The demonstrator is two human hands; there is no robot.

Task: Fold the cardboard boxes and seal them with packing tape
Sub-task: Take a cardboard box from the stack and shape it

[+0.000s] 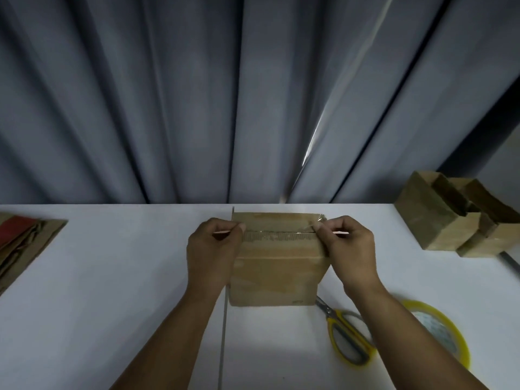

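Scissors (344,330), tape roll (464,353) beside box (275,274); two boxes (439,223) right; flat cardboard (25,240) left.

Plain brown cardboard box (277,266) at centre, white table (112,277), grey-blue curtain (168,94) above, yellow-handled scissors (344,333) and yellow-rimmed tape roll (444,333) lower right, red patch (17,232) at left

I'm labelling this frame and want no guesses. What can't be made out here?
Head view only.
- Tape roll: partly hidden by the right forearm.
- Scissors: blade tips hidden by the box, handle under that forearm.
- Flat cardboard: cut off by the left edge.
- Left hand and right hand: curled fingers hide whether the grip holds tape or box.
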